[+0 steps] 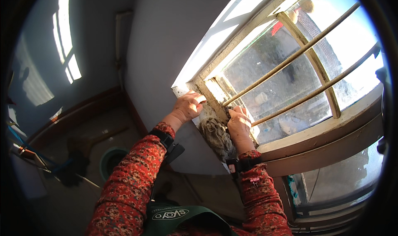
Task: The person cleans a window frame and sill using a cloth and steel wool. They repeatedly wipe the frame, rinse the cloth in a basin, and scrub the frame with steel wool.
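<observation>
Both hands are at the dusty sill [203,110] of a window with metal bars. My left hand [189,105] is at the sill's inner edge near the wall corner, fingers curled; whether it holds anything is hidden. My right hand [240,124] is beside the lower ends of the bars [276,68], its fingertips pinched on a small dark wad [229,108], perhaps cloth. Between the hands a crumpled, dirty grey-brown rag [216,136] lies on the sill and hangs towards its edge. The window frame's lower member [214,101] runs just behind it.
The glass pane [279,77] stands beyond the bars, with a wooden frame rail [317,136] at right. A white wall [155,65] borders the sill at left. On the floor are a green-rimmed basin [104,164] and a broom [82,146].
</observation>
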Available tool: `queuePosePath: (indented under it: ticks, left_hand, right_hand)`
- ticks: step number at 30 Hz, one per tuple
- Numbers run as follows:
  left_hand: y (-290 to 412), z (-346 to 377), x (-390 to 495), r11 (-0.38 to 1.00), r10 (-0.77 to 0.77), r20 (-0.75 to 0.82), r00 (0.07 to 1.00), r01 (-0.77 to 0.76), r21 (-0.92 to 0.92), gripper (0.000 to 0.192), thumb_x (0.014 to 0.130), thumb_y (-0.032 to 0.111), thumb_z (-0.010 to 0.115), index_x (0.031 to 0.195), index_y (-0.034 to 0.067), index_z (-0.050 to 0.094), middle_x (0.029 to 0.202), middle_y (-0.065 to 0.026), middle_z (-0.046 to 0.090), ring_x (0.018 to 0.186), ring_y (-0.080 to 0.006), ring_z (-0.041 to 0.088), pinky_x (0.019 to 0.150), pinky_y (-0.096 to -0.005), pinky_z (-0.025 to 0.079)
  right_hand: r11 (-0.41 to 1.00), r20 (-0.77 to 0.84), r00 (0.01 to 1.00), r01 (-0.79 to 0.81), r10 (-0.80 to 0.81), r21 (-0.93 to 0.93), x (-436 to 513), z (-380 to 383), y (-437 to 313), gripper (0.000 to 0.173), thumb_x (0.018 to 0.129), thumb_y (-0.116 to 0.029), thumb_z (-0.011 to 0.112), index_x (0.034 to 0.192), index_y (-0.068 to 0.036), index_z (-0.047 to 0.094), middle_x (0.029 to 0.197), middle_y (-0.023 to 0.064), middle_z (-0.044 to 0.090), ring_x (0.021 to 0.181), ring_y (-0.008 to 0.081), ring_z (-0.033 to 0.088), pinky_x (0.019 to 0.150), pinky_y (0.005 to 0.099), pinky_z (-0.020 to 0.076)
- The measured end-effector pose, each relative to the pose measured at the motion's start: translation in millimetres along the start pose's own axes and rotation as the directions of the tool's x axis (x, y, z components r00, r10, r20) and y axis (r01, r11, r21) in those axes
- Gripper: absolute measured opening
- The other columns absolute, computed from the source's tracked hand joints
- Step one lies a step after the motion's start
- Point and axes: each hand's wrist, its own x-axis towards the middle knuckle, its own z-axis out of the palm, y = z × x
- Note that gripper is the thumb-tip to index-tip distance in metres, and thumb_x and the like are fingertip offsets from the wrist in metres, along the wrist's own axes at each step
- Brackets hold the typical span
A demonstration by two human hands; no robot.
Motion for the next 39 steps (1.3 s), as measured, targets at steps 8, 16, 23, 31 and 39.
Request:
queuePosePath:
  ticks: [8,16,23,31,39]
  left_hand:
    - [-4,2,1,0.999,0.001,0.058,0.998,-0.003,0.038,0.016,0.076,0.014,0.059,0.090,0.015,0.066,0.091,-0.0023,0.066,0.092,-0.0233,0.059,0.081,-0.0325,0.051]
    - [-2,3,1,0.996,-0.093,0.100,0.991,0.093,0.012,0.016,0.077,0.016,0.058,0.090,0.015,0.067,0.093,-0.0035,0.066,0.098,-0.0234,0.058,0.086,-0.0324,0.050]
    - [2,0,1,0.996,-0.076,0.052,0.996,0.073,0.042,0.016,0.075,0.015,0.060,0.089,0.015,0.068,0.093,-0.0038,0.066,0.097,-0.0245,0.058,0.086,-0.0316,0.050]
    - [-3,2,2,0.997,-0.042,0.089,0.995,0.036,0.071,0.017,0.075,0.014,0.060,0.090,0.016,0.068,0.093,-0.0036,0.066,0.098,-0.0239,0.059,0.086,-0.0315,0.051]
    - [-4,6,0,1.000,-0.006,-0.008,1.000,0.006,0.030,0.015,0.075,0.011,0.060,0.088,0.015,0.066,0.091,-0.0043,0.067,0.092,-0.0270,0.061,0.084,-0.0357,0.051]
  right_hand:
    - [0.997,-0.020,0.997,0.080,-0.080,0.002,-16,-9,-3,0.023,0.076,-0.003,0.053,0.093,-0.009,0.067,0.095,0.0070,0.059,0.098,0.0302,0.055,0.079,0.0425,0.0468]
    - [0.988,-0.070,0.987,0.151,-0.148,0.044,-11,-8,-3,0.017,0.075,-0.003,0.054,0.087,-0.008,0.065,0.095,0.0071,0.061,0.098,0.0310,0.056,0.078,0.0433,0.0476]
    - [0.994,-0.015,0.995,0.100,-0.099,0.046,-14,-10,-10,0.026,0.076,-0.001,0.053,0.097,-0.007,0.068,0.098,0.0084,0.063,0.097,0.0336,0.058,0.082,0.0414,0.0489]
    - [0.993,-0.001,0.994,0.111,-0.111,0.035,-23,-18,-3,0.011,0.075,-0.004,0.054,0.083,-0.007,0.062,0.091,0.0089,0.060,0.096,0.0322,0.056,0.080,0.0427,0.0485]
    - [0.987,-0.014,0.989,0.146,-0.145,0.068,-9,-10,-6,0.026,0.076,0.000,0.052,0.095,-0.007,0.068,0.099,0.0085,0.062,0.100,0.0328,0.056,0.084,0.0411,0.0485]
